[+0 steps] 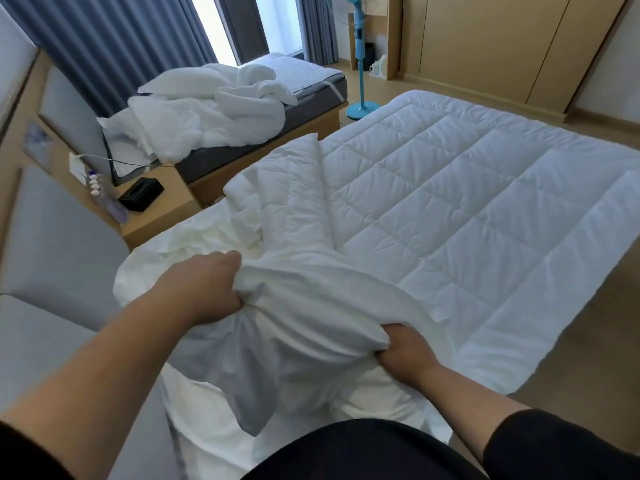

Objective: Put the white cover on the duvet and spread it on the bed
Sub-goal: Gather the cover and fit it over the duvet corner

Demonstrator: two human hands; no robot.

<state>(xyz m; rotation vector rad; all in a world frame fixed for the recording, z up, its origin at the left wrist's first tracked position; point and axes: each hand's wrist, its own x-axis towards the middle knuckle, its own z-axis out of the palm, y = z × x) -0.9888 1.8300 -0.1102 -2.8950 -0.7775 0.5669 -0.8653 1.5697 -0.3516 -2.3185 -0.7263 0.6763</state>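
**White cover bunched in both hands over the near bed**

White cover (pixel 311 306) gathered at the near end of the bed. Gripped by left hand (pixel 204 289) in a fistful of cloth, by right hand (pixel 403 355) with fingers curled under a fold. Beyond, quilted duvet (pixel 467 188) spread flat, overhanging. Farther off, second bed (pixel 311 95) heaped with linen; blue fan (pixel 360 57).

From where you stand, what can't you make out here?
Head view:
- Left hand fingertips: buried in the smooth white cover.
- Right hand fingers: tucked under the same cloth.
- Quilted white duvet near corner: under the cover.
- Small bottles on the wooden nightstand: too small.
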